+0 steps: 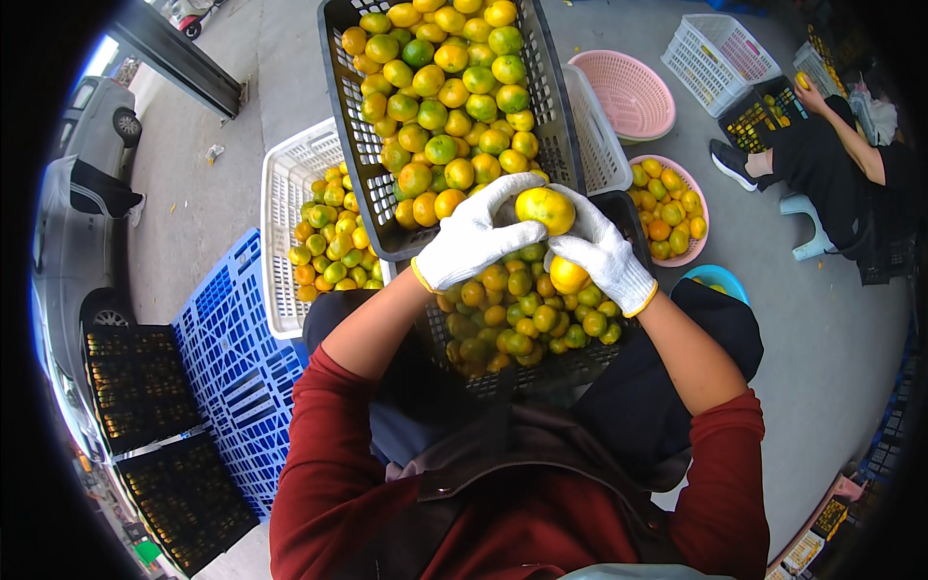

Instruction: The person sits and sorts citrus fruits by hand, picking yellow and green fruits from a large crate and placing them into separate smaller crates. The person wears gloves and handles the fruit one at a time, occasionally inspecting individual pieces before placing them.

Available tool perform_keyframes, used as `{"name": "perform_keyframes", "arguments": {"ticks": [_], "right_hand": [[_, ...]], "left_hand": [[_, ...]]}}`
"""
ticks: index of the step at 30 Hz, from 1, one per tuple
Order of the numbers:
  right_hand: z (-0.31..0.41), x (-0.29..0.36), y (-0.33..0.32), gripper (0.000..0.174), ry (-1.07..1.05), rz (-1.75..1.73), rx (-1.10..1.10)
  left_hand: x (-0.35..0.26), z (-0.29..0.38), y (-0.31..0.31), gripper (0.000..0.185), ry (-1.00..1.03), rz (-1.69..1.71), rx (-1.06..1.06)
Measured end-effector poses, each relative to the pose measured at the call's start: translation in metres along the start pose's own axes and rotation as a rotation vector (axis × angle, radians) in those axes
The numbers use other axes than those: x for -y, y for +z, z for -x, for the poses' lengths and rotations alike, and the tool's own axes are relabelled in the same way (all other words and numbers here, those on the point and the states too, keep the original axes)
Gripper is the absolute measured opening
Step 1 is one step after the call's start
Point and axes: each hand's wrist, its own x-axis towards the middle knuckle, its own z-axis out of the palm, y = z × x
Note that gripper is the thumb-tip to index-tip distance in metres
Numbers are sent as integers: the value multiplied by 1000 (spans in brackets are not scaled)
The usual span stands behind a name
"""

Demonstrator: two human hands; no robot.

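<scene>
Both hands wear white knit gloves with yellow cuffs and meet over the near end of a black crate [353, 156] heaped with green and orange mandarins [458, 94]. A large yellow mandarin [545, 210] is held between my left hand [478, 235] and the fingers of my right hand [605, 257]. My left thumb lies along its lower side. A second, orange mandarin [568, 275] is tucked under the fingers of my right hand, against the palm. Below the hands, between my knees, a lower black crate [629, 217] holds more mandarins [518, 312], partly hidden by my gloves and forearms.
At left stand a white crate [279, 217] of mandarins, a blue plastic pallet [239, 362] and stacked black crates [141, 391]. At right are pink baskets [620, 90], a blue basin [728, 279] and a white crate [714, 61]. A seated person [834, 156] holds a fruit.
</scene>
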Motion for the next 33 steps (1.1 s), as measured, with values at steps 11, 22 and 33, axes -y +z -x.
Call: {"name": "perform_keyframes", "arguments": {"ticks": [11, 22, 33], "right_hand": [[9, -4, 4, 60, -70, 915, -7], [9, -5, 7, 53, 83, 945, 34], [3, -11, -16, 50, 100, 866, -163]], "left_hand": [[-25, 13, -59, 41, 152, -684, -661], [28, -19, -126, 43, -339, -1174, -455], [45, -46, -113, 75, -186, -865, -481]]}}
